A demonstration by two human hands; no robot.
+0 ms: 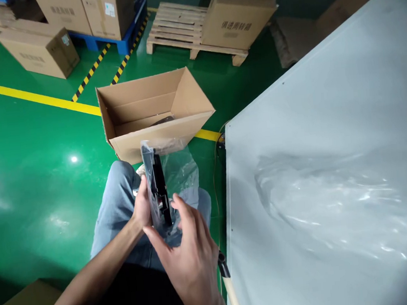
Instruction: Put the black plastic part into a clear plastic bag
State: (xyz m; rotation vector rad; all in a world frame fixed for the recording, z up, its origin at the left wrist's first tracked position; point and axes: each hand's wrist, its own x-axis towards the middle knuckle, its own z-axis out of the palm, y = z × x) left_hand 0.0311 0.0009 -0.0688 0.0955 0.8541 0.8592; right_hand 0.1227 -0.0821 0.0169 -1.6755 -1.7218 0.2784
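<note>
Two bare hands meet over the person's lap, above the blue-jeaned knees. Going left to right, the left hand [142, 206] pinches the near edge of a flat black plastic part [160, 190] standing upright inside a clear crinkled plastic bag [179, 173]; the right hand [191, 258] hovers beside it, fingers spread and loose, touching the film. Stiff and light by the look of it, the part sits in slippery film, so its rigid edges seem the best hold. Beyond, an open brown cardboard box [156, 106] holds something dark, unclear. Rightward, a pale grey table [328, 113] carries another clear bag [321, 194].
</note>
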